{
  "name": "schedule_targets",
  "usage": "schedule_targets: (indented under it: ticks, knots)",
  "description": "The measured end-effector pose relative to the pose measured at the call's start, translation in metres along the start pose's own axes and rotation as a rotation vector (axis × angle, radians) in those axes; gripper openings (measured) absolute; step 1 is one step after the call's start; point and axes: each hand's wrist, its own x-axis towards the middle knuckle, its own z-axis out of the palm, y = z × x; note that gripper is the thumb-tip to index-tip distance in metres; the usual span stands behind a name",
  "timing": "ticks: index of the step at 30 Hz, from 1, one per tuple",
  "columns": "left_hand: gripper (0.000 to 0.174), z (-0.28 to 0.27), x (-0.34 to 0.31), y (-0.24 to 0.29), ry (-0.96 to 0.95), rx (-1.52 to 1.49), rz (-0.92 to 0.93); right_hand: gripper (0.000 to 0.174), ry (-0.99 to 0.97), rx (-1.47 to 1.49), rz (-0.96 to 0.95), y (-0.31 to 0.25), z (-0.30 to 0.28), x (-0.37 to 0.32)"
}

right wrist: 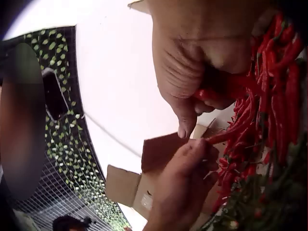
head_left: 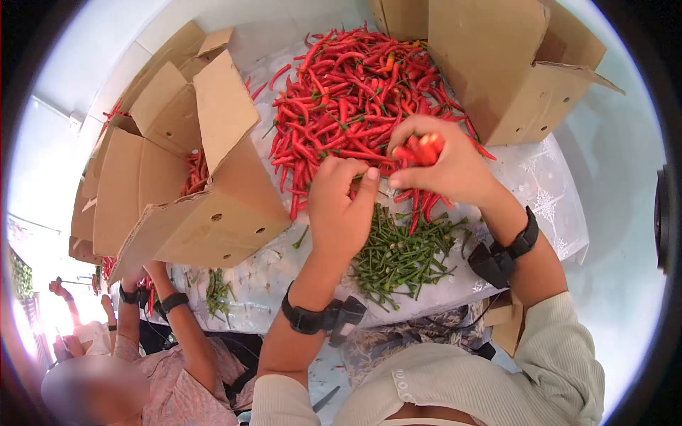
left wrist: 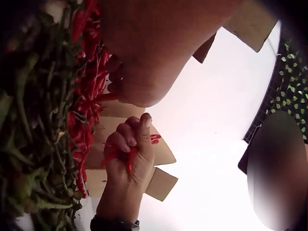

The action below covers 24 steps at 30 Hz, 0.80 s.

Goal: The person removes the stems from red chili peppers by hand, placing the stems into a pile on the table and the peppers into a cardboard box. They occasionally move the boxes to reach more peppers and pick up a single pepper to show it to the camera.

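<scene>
Hard to read first: my right hand (head_left: 451, 163) covers most of the red chillies (head_left: 426, 148) bunched in its palm, so no count. Fingers curled round them, tips partly hidden. My left hand (head_left: 341, 209) has thumb and index pinched on a single chilli (right wrist: 231, 132), at the near edge of the chilli heap (head_left: 355, 106). Right-wrist view shows its red body reaching those fingertips; a thin green stem (head_left: 360, 177) shows by the thumb in the head view. Exact grip point: can't tell. The left-wrist view is half blocked by my own hand, dark and soft on the stem side.

Surface: white cloth (head_left: 547, 206) with a snowflake pattern, under the heap. Green stem pile (head_left: 405, 266) on the near side of the heap, loosely tangled. Smaller stem pile (head_left: 217, 292) near-left of it. Open carton (head_left: 220, 224) left of the heap, chillies visible inside, depth hidden by flaps. Second carton (head_left: 497, 78) right of the heap, contents out of sight.

Room: another person (head_left: 170, 376) well near-left of the heap, head blurred out, partly cut off by the frame. Pale wall (head_left: 621, 184) beyond the heap's right side. Leafy mesh panel (right wrist: 65, 139) in both wrist views, cut off at the edges.
</scene>
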Motion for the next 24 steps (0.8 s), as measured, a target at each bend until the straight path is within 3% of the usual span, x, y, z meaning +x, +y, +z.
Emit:
schedule_targets:
  ticks: [4, 9, 13, 16, 19, 24]
  knots:
    - [0.015, 0.001, 0.002, -0.013, -0.086, -0.32, -0.074, 0.033, -0.049, -0.247, 0.033, 0.003, 0.014, -0.006]
    - [0.011, 0.003, 0.001, -0.007, -0.079, -0.33, -0.197, 0.025, -0.058, -0.118, 0.134, -0.002, 0.013, -0.007]
    - [0.01, 0.0, 0.003, -0.013, -0.216, -0.431, -0.173, 0.021, -0.167, -0.148, 0.145, -0.003, 0.007, -0.005]
    - [0.009, -0.007, 0.005, -0.017, -0.316, -0.594, -0.25, 0.022, -0.222, 0.017, 0.084, 0.003, 0.003, -0.002]
    - [0.007, -0.008, 0.006, -0.015, -0.362, -0.888, -0.359, 0.023, -0.306, 0.281, 0.445, -0.015, -0.001, -0.002]
    - [0.008, -0.001, 0.005, -0.029, -0.409, -1.161, -0.404, 0.024, -0.333, 0.467, 0.511, -0.009, -0.001, -0.002]
